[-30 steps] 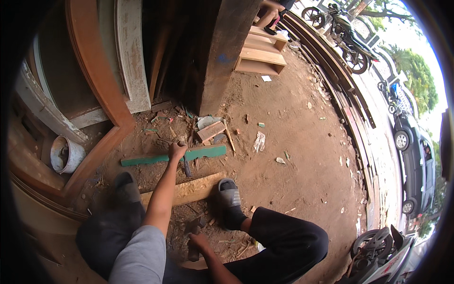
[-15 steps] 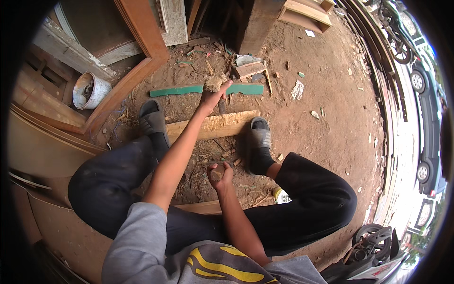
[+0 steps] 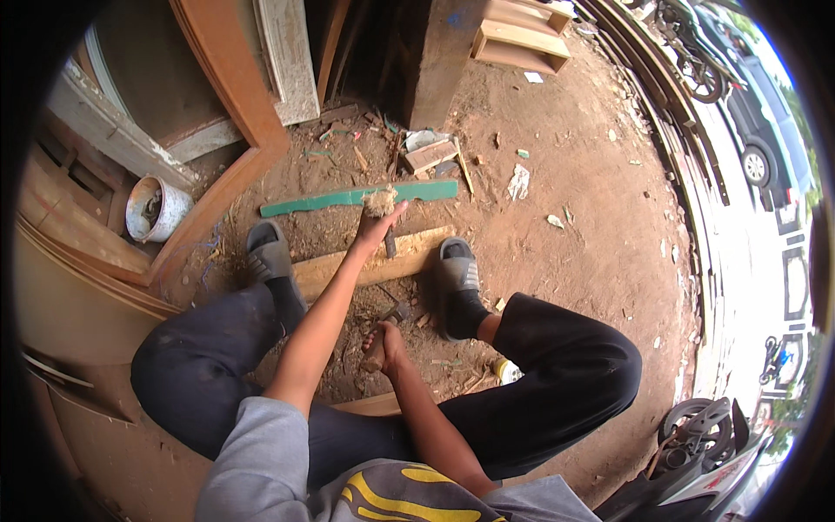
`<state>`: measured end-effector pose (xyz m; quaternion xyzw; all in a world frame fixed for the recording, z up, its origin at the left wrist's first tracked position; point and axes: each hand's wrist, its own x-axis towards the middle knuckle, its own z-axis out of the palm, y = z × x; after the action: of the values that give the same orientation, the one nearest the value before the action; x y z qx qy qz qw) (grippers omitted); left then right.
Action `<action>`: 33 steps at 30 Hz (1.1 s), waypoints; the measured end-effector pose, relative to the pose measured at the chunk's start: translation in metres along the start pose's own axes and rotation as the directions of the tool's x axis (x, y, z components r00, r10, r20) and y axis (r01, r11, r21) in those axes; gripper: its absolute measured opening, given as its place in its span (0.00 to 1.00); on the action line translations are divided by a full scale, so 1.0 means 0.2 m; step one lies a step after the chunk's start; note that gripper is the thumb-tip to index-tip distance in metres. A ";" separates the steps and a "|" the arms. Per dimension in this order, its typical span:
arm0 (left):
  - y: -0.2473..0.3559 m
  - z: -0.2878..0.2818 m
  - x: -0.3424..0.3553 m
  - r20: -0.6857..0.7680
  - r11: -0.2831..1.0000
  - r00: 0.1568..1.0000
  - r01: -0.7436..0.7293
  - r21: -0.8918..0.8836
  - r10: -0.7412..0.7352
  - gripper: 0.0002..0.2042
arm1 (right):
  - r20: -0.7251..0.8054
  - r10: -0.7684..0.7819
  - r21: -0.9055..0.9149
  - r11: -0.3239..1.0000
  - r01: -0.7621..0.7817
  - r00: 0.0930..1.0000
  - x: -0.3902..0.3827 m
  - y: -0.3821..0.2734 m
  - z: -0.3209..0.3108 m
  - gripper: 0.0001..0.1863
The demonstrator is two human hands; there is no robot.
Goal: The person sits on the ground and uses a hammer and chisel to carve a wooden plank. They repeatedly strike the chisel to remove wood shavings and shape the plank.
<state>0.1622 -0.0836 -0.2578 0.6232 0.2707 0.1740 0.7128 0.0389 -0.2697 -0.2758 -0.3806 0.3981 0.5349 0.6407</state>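
A chisel [image 3: 390, 244] with a frayed, mushroomed wooden handle top stands in my left hand [image 3: 372, 231], which is closed around it. Its blade points down at a wooden plank [image 3: 329, 273] with a roughened face; whether the tip touches the wood I cannot tell. Nearer my body, my right hand [image 3: 389, 343] grips a hammer [image 3: 374, 358] by its wooden handle. The hammer's dark head [image 3: 397, 312] tilts away from me, below the plank. Both sandalled feet [image 3: 458, 277] rest by the plank's ends.
Beyond the plank lies a green wooden strip [image 3: 304, 204]. Wood scraps [image 3: 429, 157] litter the dirt. At left are wooden frames [image 3: 237, 178] and a white bucket [image 3: 168, 211]. A yellow-and-white container [image 3: 506, 371] is beside my right leg; a motorbike [image 3: 696, 444] stands at lower right.
My left hand has come down toward the plank with the chisel. The right hand has turned the hammer, so its handle now shows lengthwise. The whole view has shifted slightly.
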 end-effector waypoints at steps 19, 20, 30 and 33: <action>-0.02 0.10 0.03 0.255 0.991 0.967 0.015 -0.129 0.018 0.09 | -0.004 -0.035 -0.122 0.992 0.034 0.999 0.05 -0.02 -0.01 0.10; -0.02 0.09 0.03 0.260 0.989 0.966 0.021 -0.145 0.017 0.09 | 0.003 -0.029 -0.123 0.992 0.029 1.000 0.05 -0.02 -0.01 0.10; 0.00 0.11 0.02 0.162 0.996 0.987 0.005 -0.089 0.009 0.12 | 0.028 -0.080 -0.107 0.991 0.082 0.996 0.07 -0.02 -0.02 0.09; -0.08 0.06 0.03 0.155 0.999 0.988 -0.005 -0.044 0.012 0.11 | 0.050 -0.051 -0.102 0.993 0.056 0.997 0.10 0.01 -0.02 0.08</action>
<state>0.1735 -0.0914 -0.2731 0.6201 0.2080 0.1339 0.7445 0.0390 -0.2657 -0.2954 -0.4111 0.3441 0.5463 0.6435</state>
